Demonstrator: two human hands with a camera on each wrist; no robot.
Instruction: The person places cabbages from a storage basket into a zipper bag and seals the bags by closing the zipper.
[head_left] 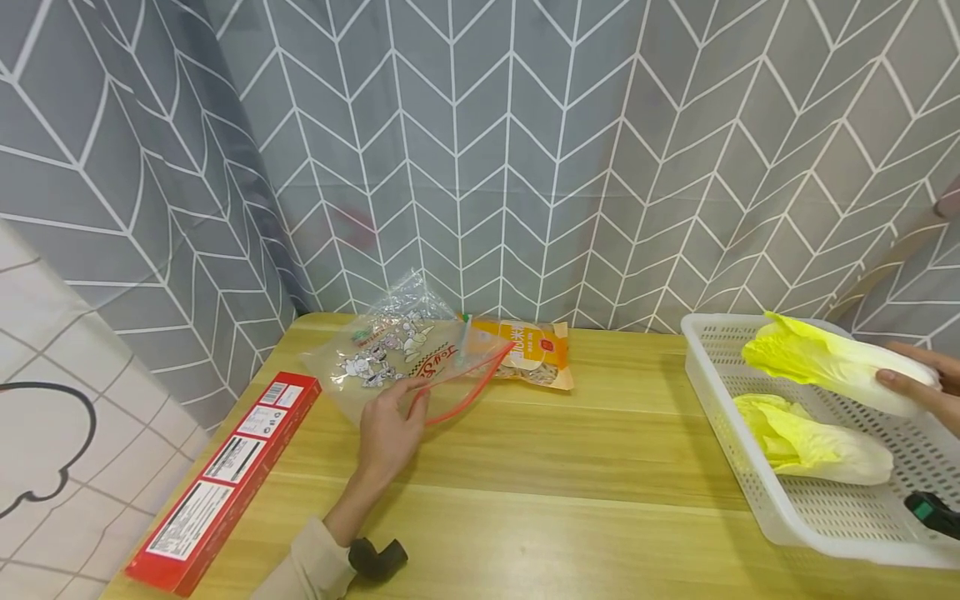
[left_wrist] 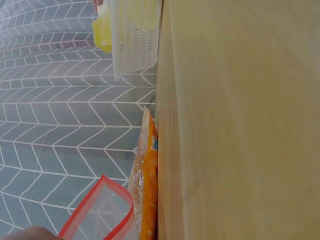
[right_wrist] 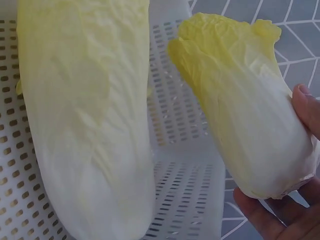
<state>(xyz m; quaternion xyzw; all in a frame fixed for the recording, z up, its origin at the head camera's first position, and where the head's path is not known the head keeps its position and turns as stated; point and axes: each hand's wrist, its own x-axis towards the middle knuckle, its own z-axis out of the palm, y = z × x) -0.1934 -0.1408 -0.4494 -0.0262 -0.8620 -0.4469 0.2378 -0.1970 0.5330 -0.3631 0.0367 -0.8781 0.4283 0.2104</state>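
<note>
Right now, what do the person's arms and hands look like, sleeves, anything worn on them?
The left hand is bare, with no glove or ring showing. Its forearm is bare down to a cream sleeve pushed up near the elbow, and a small black device sits beside the cuff. The right hand is also bare; only fingers and part of the palm show, so any sleeve there is out of view.

Left hand [head_left: 390, 429] at lower centre-left of the head view: forearm extended up from the bottom edge, sleeve at the wrist, fingers curled in a pinch. Right hand [head_left: 921, 385] at the right edge, raised, fingers wrapped in a grip.
</note>
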